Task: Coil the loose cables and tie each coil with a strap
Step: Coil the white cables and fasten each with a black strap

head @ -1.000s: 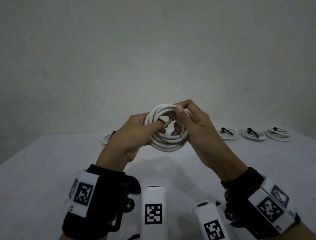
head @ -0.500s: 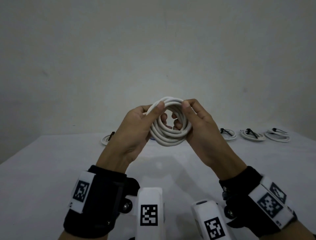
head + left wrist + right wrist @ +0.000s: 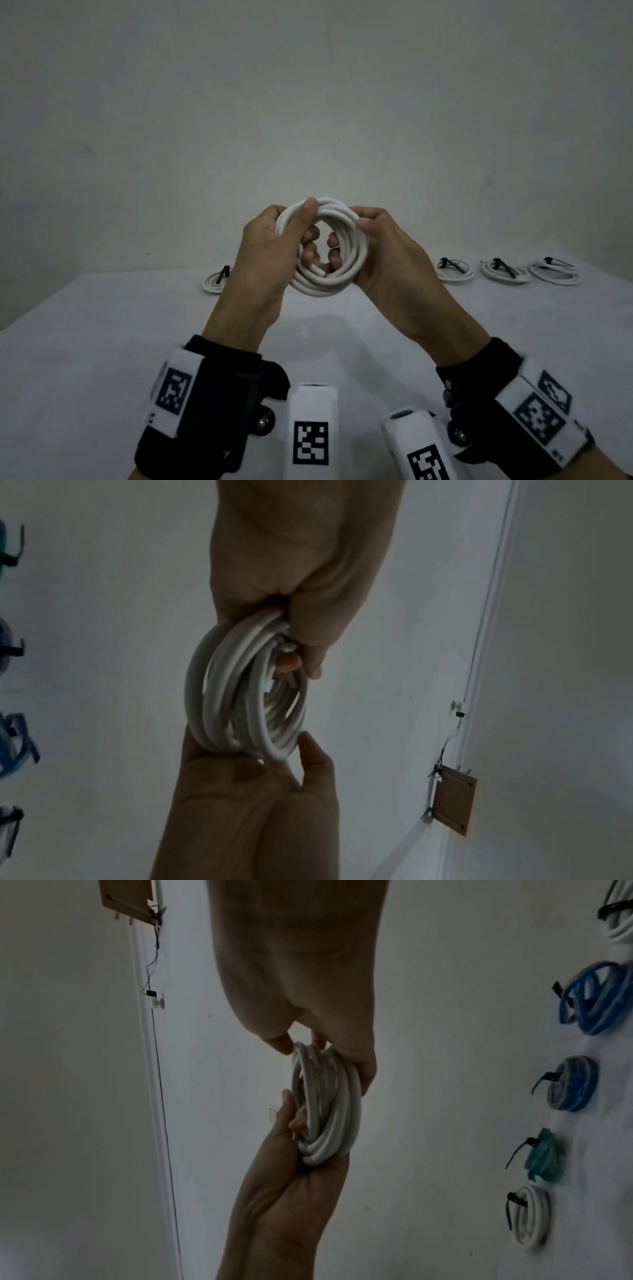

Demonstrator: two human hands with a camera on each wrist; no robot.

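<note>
The white counter (image 3: pixel 102 359) runs back to a plain wall, and along its far edge lie finished coils. Three white tied coils (image 3: pixel 506 272) sit in a row at the right and one tied coil (image 3: pixel 215 281) at the left, each with a black strap (image 3: pixel 445 264). The right wrist view also shows blue coils (image 3: pixel 594 999) and a green coil (image 3: pixel 544 1158) strapped the same way. Held up above the counter, between both hands, is the white cable coil (image 3: pixel 330 248) — several loops, upright, with no strap on it. The left hand (image 3: pixel 270 253) grips its left side, thumb laid over the top; the right hand (image 3: pixel 383 255) pinches its right side, fingers curled through the middle.
</note>
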